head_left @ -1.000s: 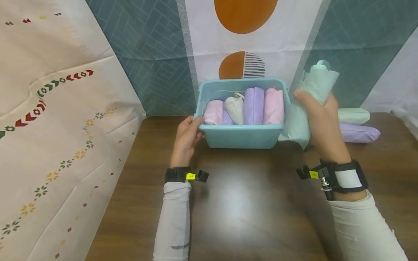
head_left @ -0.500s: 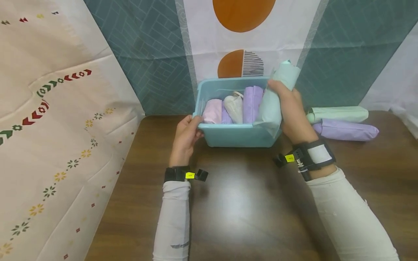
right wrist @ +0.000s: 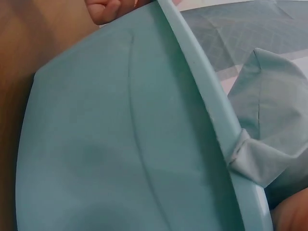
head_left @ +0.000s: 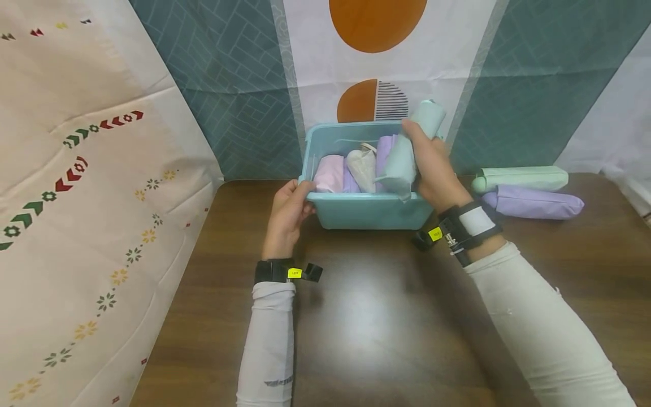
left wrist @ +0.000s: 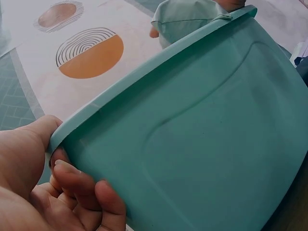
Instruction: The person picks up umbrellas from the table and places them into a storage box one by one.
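Note:
A light-blue plastic bin (head_left: 373, 212) stands against the back cloth. My left hand (head_left: 287, 217) grips its near left corner, thumb over the rim and fingers curled beneath. Above the right part of the bin, my right hand (head_left: 432, 169) holds a mint-green folded umbrella (head_left: 402, 161) in its sleeve, tilted, lower end at the front rim. In the right wrist view the loose end of the umbrella's sleeve (right wrist: 274, 106) overlaps the rim. Inside the bin lie a pink umbrella (head_left: 329, 174), a whitish one (head_left: 362, 168) and purple ones (head_left: 385, 151). The bin's right side is hidden.
A light-green folded umbrella (head_left: 524, 178) and a purple one (head_left: 539, 202) lie side by side on the brown table (head_left: 356, 316), right of the bin. Patterned cloths (head_left: 244, 113) hang behind and at the left.
My right hand has carried the mint-green umbrella leftward, from beside the bin to over its right part, covering the pink umbrella there. My left hand keeps its grip on the corner.

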Demonstrator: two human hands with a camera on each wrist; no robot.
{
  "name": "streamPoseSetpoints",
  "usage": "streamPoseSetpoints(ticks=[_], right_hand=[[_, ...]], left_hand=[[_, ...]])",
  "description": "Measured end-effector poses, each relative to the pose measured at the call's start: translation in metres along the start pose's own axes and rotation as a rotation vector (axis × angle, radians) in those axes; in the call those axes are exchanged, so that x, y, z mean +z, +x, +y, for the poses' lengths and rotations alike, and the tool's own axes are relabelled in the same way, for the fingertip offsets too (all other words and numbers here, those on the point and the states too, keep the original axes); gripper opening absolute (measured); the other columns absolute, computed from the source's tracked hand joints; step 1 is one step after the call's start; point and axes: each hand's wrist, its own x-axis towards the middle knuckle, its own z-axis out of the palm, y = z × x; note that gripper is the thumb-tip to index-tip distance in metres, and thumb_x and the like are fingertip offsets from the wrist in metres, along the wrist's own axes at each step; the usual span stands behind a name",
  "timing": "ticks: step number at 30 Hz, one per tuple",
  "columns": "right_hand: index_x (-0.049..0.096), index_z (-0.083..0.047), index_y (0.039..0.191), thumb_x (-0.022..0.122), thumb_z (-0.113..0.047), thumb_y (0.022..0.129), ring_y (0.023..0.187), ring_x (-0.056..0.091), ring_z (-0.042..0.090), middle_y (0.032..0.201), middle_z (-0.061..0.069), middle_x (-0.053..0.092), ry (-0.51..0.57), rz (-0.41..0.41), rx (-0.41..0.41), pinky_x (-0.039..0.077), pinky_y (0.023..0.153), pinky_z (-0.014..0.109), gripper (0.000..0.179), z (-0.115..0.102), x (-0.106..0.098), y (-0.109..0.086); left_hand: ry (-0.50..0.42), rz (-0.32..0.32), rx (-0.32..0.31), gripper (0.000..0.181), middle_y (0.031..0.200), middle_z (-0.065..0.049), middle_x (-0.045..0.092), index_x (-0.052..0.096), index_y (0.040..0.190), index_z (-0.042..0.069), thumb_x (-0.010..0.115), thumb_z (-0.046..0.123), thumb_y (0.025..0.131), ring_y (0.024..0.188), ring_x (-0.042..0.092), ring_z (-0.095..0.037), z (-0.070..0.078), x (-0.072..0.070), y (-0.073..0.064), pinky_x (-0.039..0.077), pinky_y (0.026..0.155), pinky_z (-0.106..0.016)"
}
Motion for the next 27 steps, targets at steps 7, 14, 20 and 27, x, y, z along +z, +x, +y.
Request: streamPoseSetpoints(ticks=[7,14,20,27], right_hand=[[0.023,-0.017,0.139,0.059,-0.046,0.093,0.124,0.036,0.021,0.135,0.005,0.032,0.033,-0.065,0.005,0.033,0.101,0.038,0.065,0.002,0.006,0.005],[-0.001,-0.017,0.145,0.054,-0.033,0.093,0.13,0.023,0.022,0.142,0.004,0.016,-0.029,-0.109,0.076,0.028,0.105,0.035,0.078,0.001,0.011,0.005],[0.001,-0.015,0.15,0.06,-0.032,0.094,0.133,0.025,0.023,0.147,0.007,0.016,-0.183,-0.143,0.062,0.025,0.108,0.039,0.084,0.002,0.012,0.003],[0.01,-0.015,0.151,0.07,-0.04,0.088,0.127,0.038,0.026,0.146,0.009,0.028,-0.342,-0.18,0.015,0.034,0.102,0.043,0.091,0.006,0.015,0.002]], left_hand=[[0.004,0.012,-0.015,0.018,0.063,-0.001,0.039,0.051,0.085,0.004,0.064,0.016,0.086,0.049,0.038,-0.01,0.002,0.0,0.0,0.045,0.058,-0.024],[-0.001,0.009,-0.016,0.018,0.063,0.0,0.04,0.05,0.084,0.005,0.065,0.016,0.086,0.049,0.038,-0.01,0.002,-0.001,-0.001,0.044,0.058,-0.023],[0.0,-0.006,-0.006,0.019,0.064,-0.001,0.04,0.05,0.085,0.006,0.065,0.018,0.087,0.05,0.038,-0.01,0.002,-0.001,0.0,0.043,0.059,-0.025],[-0.013,-0.011,0.002,0.018,0.063,0.0,0.04,0.049,0.083,0.006,0.064,0.016,0.087,0.05,0.038,-0.01,-0.001,-0.002,0.001,0.041,0.058,-0.025]])
